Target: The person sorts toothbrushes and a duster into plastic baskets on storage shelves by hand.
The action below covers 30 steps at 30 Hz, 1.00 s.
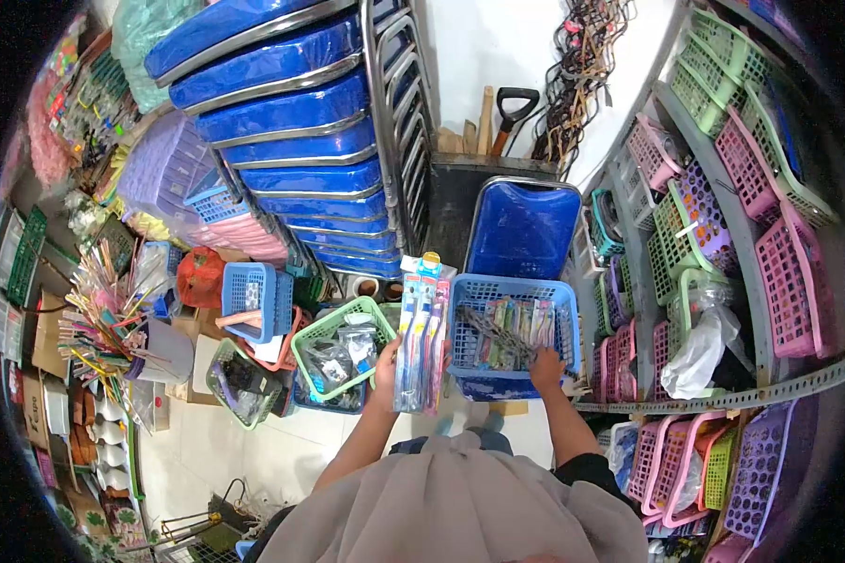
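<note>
Grey cloth (pixel 451 502) lies near. Left hand (pixel 385 372) holds toothbrush packs (pixel 422 347); right hand (pixel 545 371) meets blue basket (pixel 514 289), grip unclear.

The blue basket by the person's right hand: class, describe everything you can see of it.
The basket is light blue, apparently plastic, roughly rectangular and open-topped, its walls pierced with small holes. It sits upright in front of the person and before a blue chair back, seemingly on a seat. Inside lie slim colourful packs, with a dark, strip-like item across them. The right hand is at its near right corner; whether it touches the rim is unclear. The base is hidden.
</note>
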{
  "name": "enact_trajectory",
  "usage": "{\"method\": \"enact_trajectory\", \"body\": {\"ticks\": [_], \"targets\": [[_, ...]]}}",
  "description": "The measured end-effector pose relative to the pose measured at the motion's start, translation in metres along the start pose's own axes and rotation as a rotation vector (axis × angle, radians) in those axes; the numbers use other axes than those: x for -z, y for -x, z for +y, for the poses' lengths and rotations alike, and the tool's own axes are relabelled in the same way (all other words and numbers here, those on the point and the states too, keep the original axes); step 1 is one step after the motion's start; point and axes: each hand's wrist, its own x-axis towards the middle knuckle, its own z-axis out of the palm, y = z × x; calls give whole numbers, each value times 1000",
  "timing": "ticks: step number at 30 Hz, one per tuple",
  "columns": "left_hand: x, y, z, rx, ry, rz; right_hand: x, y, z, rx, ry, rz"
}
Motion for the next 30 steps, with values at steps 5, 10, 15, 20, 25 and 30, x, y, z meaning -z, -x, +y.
{"method": "enact_trajectory", "body": {"ticks": [5, 10, 15, 20, 25, 30], "targets": [[-8, -18, -9, 153, -95, -69, 18, 2, -18, -11, -402, 81], [-16, -38, -32, 174, -353, -10, 146, 36, -72, -118, -1411, -343], [-30, -52, -68, 401, -387, -105, 213, 79, -90, -80, -1563, -448], [-42, -55, -106, 427, -612, -59, 215, 111, -71, -111, -1603, -166], [-68, -57, -149, 439, -792, -251, 233, 140, -45, -179, -1625, 118], [-90, -68, -189, 349, -1109, -498, 251, 164, -4, -320, -1469, 417]]}}
